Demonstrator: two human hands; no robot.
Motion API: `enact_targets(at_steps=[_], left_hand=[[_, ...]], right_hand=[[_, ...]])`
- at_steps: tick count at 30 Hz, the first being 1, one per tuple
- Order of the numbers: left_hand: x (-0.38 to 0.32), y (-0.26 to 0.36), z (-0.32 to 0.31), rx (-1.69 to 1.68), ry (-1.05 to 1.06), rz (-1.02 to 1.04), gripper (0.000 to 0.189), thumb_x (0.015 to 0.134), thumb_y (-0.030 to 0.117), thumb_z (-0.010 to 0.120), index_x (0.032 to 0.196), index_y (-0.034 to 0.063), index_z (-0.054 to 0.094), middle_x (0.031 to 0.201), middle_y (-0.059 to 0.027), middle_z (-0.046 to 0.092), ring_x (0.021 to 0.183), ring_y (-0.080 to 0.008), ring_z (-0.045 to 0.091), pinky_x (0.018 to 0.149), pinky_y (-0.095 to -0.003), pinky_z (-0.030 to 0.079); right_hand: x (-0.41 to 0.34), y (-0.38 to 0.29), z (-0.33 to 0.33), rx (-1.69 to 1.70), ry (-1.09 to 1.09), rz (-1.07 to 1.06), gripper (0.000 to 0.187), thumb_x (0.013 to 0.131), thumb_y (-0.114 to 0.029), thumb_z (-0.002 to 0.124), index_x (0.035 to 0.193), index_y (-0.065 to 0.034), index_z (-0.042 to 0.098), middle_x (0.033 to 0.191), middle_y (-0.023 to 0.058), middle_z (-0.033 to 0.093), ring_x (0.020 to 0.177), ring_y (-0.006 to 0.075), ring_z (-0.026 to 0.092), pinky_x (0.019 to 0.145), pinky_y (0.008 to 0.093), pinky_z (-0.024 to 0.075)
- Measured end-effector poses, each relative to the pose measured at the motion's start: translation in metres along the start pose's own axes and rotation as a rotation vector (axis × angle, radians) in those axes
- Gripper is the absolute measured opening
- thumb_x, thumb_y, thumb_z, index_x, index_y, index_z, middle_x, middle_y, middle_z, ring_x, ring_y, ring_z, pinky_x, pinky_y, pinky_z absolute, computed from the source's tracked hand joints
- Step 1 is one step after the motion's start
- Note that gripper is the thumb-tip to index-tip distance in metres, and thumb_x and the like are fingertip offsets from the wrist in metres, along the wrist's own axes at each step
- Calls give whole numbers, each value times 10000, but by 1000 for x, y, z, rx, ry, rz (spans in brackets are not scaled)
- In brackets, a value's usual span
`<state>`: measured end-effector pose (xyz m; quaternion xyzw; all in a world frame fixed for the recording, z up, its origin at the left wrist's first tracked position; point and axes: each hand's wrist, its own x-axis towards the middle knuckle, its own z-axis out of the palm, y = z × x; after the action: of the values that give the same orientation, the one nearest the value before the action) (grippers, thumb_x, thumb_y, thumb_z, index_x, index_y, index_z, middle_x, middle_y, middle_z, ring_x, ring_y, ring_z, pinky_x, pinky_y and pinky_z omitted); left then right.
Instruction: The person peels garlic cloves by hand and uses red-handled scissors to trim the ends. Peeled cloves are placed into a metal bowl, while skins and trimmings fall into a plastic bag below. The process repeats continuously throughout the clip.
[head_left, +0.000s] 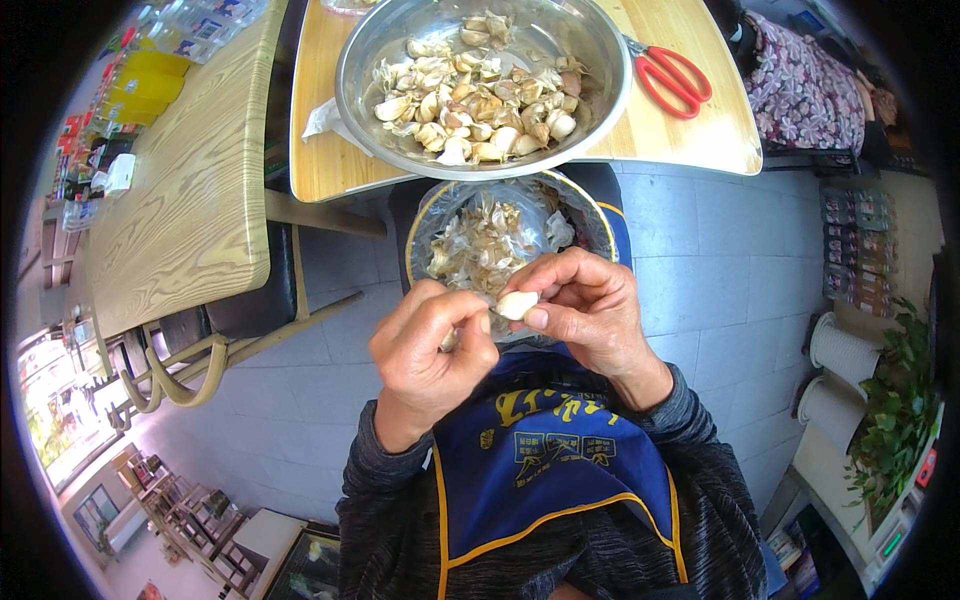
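Observation:
Between the fingertips of my right hand (581, 311) is a pale, peeled garlic clove (516, 305). My left hand (435, 352) pinches something small and dark at the clove's left end, perhaps a bit of skin or a blade tip; too little shows to tell. Under both hands stands a round bin (411, 247) lined with clear plastic, with garlic skins (487, 232) in it. Beyond it, a wide stainless steel bowl (611, 112) holds many unpeeled garlic cloves (480, 105) on a wooden table (690, 142).
Red-handled scissors (675, 82) lie right of the bowl. A white tissue (324, 120) pokes out at its left. Another wood-grain table (187, 195) with chairs stands at the left. A person in flowered fabric (806, 90) is at the upper right, with plants (896, 405) lower down.

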<state>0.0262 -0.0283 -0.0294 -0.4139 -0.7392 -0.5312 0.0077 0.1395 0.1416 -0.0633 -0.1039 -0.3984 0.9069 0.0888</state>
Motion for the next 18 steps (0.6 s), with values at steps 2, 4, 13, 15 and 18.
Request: enact_targets(at_steps=[2,4,13,15,18], left_hand=[[4,7,0,-28,-22,-10,218,764,-111,783,930,14,718,746,-85,644,579,-173,628,527,-302,498],[1,7,3,13,-13,21,217,765,-110,784,931,15,722,739,-82,634,575,-181,626,521,-308,494],[1,8,2,168,-66,133,212,732,-129,741,900,-1,719,727,-85,631,588,-188,616,531,-319,485],[2,7,3,150,-49,116,204,730,-132,722,885,-1,705,726,-81,621,587,-182,604,533,-317,480],[0,3,4,94,-15,54,196,736,-133,707,882,-3,693,736,-74,608,600,-166,586,542,-307,470]], right_hand=[[0,2,-1,0,3,-23,201,947,83,774,1134,29,724,1145,135,777,1041,168,749,921,315,624],[0,0,0,-50,-18,-37,210,945,87,774,1141,26,728,1157,133,771,1064,168,738,936,317,613],[-4,0,1,-209,-65,-151,247,917,109,776,1146,31,731,1149,127,751,1106,189,709,980,344,580],[-3,-1,2,-191,-65,-145,257,909,113,777,1147,28,728,1147,125,750,1109,192,708,986,347,577],[-2,-3,4,-149,-66,-128,271,903,117,778,1150,21,724,1153,125,746,1122,194,702,1000,352,571]])
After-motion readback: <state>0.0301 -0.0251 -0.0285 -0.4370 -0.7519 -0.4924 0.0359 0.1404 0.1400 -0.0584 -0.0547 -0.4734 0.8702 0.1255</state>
